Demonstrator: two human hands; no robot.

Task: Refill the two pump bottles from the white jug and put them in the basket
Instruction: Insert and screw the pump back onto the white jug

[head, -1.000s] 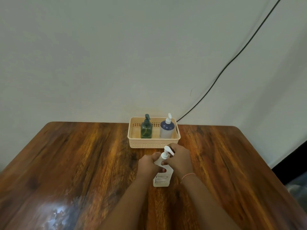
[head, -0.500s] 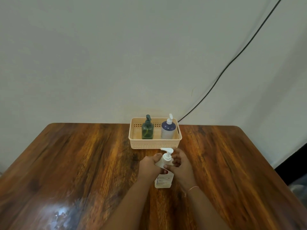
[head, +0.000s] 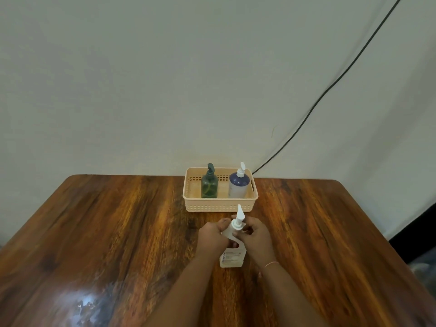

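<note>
Pump nozzle (head: 239, 212) turned; two hands (head: 213, 236).

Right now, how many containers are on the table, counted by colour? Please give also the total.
Dark green pump bottle, in the basket: 1
Blue-and-white pump bottle, in the basket: 1
White jug with pump top, held by left hand and right hand: 1
Beige basket: 1
Total: 4

Dim, soft indoor light.
Glare patch on glossy table (head: 89, 300) near left; wide-angle bend at edges; slightly soft focus throughout.
</note>
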